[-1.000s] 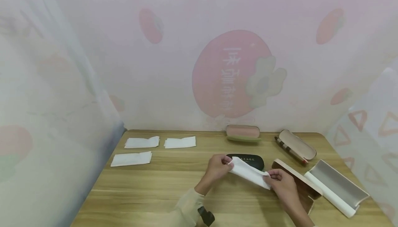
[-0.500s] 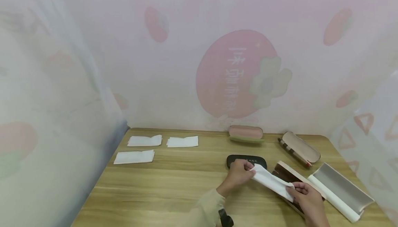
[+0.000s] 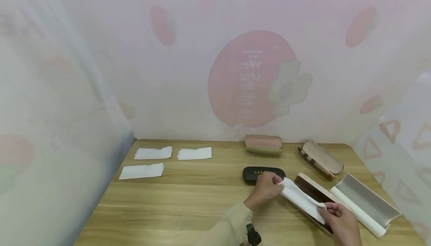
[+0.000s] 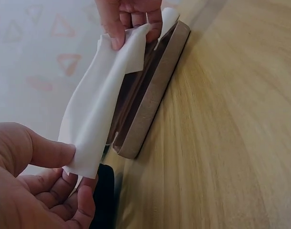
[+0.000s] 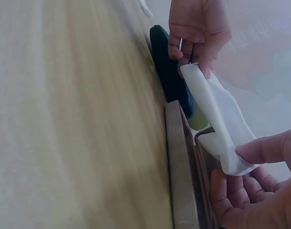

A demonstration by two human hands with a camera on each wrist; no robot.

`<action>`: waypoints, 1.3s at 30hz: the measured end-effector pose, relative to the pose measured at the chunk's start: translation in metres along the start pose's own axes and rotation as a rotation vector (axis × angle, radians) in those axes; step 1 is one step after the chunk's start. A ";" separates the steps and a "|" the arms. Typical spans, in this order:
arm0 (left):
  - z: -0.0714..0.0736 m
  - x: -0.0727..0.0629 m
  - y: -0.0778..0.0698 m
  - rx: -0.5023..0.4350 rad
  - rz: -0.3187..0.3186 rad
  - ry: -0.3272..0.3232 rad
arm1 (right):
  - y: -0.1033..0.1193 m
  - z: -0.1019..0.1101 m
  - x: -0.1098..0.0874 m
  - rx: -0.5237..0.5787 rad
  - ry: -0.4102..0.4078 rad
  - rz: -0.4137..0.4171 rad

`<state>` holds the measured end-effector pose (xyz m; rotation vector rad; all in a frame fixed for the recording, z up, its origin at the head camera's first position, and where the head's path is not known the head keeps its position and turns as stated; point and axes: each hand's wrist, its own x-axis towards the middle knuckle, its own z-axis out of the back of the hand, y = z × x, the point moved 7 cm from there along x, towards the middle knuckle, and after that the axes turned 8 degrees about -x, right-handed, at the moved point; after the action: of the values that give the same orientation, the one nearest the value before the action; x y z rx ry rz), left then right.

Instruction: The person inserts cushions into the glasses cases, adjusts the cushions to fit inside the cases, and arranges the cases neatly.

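White cloth (image 3: 301, 201): I am seeing it spanning the gap between the two hands, hanging just over the open brown case (image 4: 152, 98), its long axis running from far left to near right
Left hand (image 3: 267, 187): its fingers are pinching the cloth's far end, close beside the black case (image 3: 254, 173)
Right hand (image 3: 345, 225): its fingers are pinching the near end, thumb on top, and this hand is sitting nearer to the brown case
Alignment: cloth and brown case are running almost parallel, which I am judging to be the relation that counts; the wrist views are leaving me unsure whether the cloth's loose flap is touching the rim
Other cases: the white case (image 3: 357, 212) is lying open just right of the brown one, with the plaid case (image 3: 314, 163) and the green case (image 3: 264, 150) standing open farther back
Folded cloths (image 3: 141, 171): three are lying at the far left
Tabletop (image 3: 168, 208): wood-grained, it is carrying everything
Backdrop (image 3: 188, 100): pale strawberry-printed sheeting is enclosing the back and both sides
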<state>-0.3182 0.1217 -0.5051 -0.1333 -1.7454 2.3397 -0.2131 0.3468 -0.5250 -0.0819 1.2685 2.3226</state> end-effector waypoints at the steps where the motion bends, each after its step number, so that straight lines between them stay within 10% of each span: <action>1: -0.001 0.001 0.001 0.004 0.001 0.000 | -0.001 0.001 0.001 -0.020 0.004 0.006; 25: -0.039 0.003 -0.011 0.124 -0.068 0.001 | -0.035 0.013 -0.002 -0.001 -0.228 -0.051; 39: -0.045 -0.011 -0.010 0.294 -0.160 0.023 | -0.046 0.013 0.001 -0.258 -0.207 0.019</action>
<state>-0.2976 0.1643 -0.5094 0.0265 -1.3288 2.4301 -0.1908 0.3782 -0.5538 0.0832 0.8702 2.4278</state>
